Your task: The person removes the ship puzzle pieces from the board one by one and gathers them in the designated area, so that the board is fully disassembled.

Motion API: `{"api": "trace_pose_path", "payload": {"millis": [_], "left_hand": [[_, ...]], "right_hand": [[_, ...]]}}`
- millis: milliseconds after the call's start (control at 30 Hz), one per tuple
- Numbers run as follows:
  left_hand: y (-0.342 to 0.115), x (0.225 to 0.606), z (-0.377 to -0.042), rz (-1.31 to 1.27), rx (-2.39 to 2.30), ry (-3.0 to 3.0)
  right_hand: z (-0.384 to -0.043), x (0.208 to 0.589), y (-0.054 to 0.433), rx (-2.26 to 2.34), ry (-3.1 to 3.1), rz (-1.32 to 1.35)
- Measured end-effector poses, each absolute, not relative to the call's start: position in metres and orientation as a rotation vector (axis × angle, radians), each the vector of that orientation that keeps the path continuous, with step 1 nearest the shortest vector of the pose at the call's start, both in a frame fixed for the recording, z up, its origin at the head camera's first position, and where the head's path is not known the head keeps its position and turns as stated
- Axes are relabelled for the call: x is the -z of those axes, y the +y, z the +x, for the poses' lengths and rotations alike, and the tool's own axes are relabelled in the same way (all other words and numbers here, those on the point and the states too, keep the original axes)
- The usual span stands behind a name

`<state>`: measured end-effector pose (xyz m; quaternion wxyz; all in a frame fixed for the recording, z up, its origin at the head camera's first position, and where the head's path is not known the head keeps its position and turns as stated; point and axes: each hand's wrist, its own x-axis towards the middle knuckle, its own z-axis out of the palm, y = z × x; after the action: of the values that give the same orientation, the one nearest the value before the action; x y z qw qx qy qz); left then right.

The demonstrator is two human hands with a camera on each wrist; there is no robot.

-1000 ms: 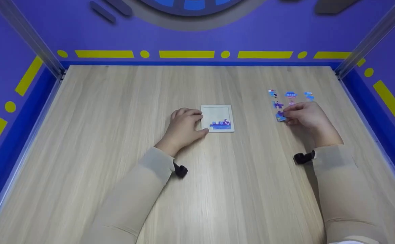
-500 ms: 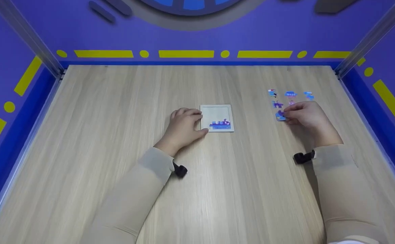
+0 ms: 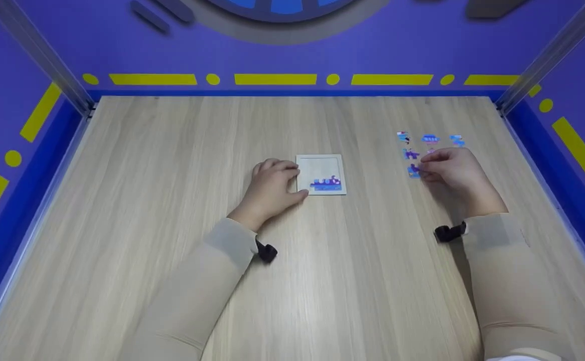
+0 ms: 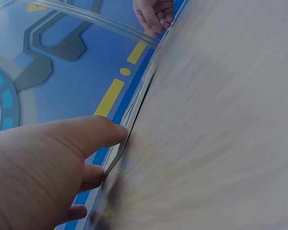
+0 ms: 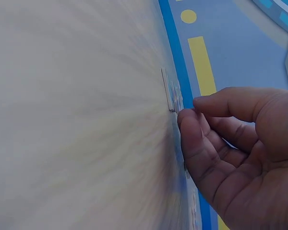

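Note:
A square white puzzle tray (image 3: 321, 169) lies mid-table, with joined purple-and-blue puzzle pieces (image 3: 326, 184) along its lower right. My left hand (image 3: 272, 187) holds the tray by its left side, the thumb at the near corner and the fingertips at the edge. In the left wrist view, thumb and fingers meet the tray's thin rim (image 4: 121, 152). To the right, my right hand (image 3: 455, 173) pinches at the right end of a blue-and-purple puzzle piece (image 3: 413, 172) low over the table. Its fingertips hide part of that piece. In the right wrist view the fingers are bent, thumb near forefinger.
Loose puzzle pieces lie beyond the right hand: one at the far left (image 3: 403, 137), a purple one (image 3: 411, 154), a bus-like one (image 3: 430, 139) and a blue one (image 3: 457, 140). Printed purple panels (image 3: 292, 60) wall the wooden table (image 3: 172, 150) at back and sides.
The piece at my right fingertips shifts and turns very slightly, with less of it showing now. My right hand edges a little away from me. Left hand and tray stay put.

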<state>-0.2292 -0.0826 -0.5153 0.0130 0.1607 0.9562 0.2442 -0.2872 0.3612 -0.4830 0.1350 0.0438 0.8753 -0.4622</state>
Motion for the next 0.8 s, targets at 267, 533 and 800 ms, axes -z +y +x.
{"api": "trace_pose_path", "payload": {"millis": [267,533,800], "left_hand": [[-0.082,0.515,-0.229,0.499,-0.755,2.983],[-0.082,0.518,-0.229,0.488,-0.773,2.975],[-0.082,0.517,-0.23,0.484,-0.788,2.978]], "right_hand": [[-0.283,0.475,0.35,1.32,2.604,0.122],[-0.281,0.465,0.327,1.424,2.554,0.114],[-0.281,0.455,0.282,1.287,2.584,-0.034]]}}
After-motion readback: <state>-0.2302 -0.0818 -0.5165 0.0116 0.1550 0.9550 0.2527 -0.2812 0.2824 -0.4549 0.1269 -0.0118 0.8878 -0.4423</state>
